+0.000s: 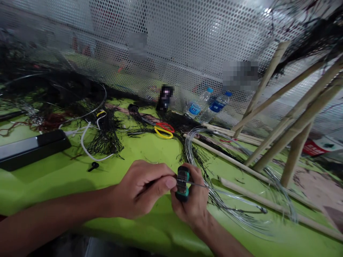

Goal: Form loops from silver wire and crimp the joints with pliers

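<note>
Just above the front part of the green table point(102, 182), my two hands meet. My right hand point(194, 196) is wrapped round a small tool with teal and black handles point(183, 192), seen end-on. A thin wire point(197, 184) runs out from the tool toward the right. My left hand point(147, 187) is closed, its thumb and finger pinched against the tool's left side; what it pinches is too small to make out. Close to my right hand, loops of clear wire point(189, 144) lie on the table, spreading to the lower right.
Bamboo sticks point(292, 125) stand and lie on the right. Two water bottles point(194, 107) are near the perforated metal panel point(182, 39). Red-and-yellow-handled scissors point(163, 132), black netting point(104, 141), white cable point(83, 141) and a dark box point(34, 148) lie farther back and left.
</note>
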The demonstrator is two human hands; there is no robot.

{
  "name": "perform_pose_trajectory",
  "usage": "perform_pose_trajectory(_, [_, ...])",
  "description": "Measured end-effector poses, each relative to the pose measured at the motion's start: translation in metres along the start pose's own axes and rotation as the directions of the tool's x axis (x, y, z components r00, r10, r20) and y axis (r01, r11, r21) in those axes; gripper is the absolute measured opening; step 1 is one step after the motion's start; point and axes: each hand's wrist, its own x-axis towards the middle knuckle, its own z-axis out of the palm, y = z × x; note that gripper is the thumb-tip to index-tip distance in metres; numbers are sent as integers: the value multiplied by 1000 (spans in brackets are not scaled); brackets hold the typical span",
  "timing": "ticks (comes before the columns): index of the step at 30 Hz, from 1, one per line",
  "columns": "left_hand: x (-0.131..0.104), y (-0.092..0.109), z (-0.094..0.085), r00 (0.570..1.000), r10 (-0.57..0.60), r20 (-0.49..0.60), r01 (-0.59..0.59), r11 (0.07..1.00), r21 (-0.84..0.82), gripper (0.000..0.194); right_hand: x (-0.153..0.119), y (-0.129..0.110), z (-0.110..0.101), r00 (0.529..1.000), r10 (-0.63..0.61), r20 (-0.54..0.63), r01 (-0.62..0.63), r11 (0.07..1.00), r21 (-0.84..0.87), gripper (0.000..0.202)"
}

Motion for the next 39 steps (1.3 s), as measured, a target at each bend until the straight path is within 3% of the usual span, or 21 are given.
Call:
perform_pose_trajectory(4, [-3, -3, 2, 1000, -10, -1, 10, 1000, -17, 24, 0, 2, 1, 999, -27, -18, 26, 999, -41, 59])
perform_pose_trajectory(12, [-9, -7, 10, 989, 111, -94, -109, 994, 30, 25, 6, 4, 1, 999, -53, -4, 52, 994, -92, 61])
perform_pose_trajectory(18, [-10, -14, 13, 979, 143, -147, -126, 985, 122, 23, 14, 9, 6, 991, -132, 2, 132, 990, -54, 50])
perform_pose_trajectory(21, [-9, -20, 12, 974, 155, -168, -128, 979, 160, 23, 16, 16, 9, 992, -120, 27, 120, 993, 0, 54])
perform_pose_trajectory(25, [-4, -22, 8, 977, 167, -133, -137, 968, 212, 23, 20, 25, 11, 991, -114, 73, 108, 991, 83, 61])
perform_pose_trajectory(28, [-2, -19, 6, 971, 233, -49, -206, 925, 319, 26, 26, 26, 11, 989, -111, 96, 95, 983, 154, 62])
perform_pose_trajectory(30, [-2, -18, 2, 950, 311, 19, -296, 882, 367, 23, 30, 26, 11, 990, -103, 101, 76, 966, 247, 62])
perform_pose_trajectory(33, [2, -17, -8, 872, 475, 115, -475, 769, 427, 13, 35, 30, 8, 991, -107, 81, 75, 940, 333, 64])
perform_pose_trajectory(37, [16, -12, -30, 748, 560, 356, -651, 519, 554, 16, 40, 41, 3, 986, -156, 61, 138, 963, 232, 66])
perform_pose_trajectory(39, [23, -11, -39, 703, 597, 387, -688, 434, 581, 20, 41, 46, 0, 971, -221, 93, 205, 966, 157, 65])
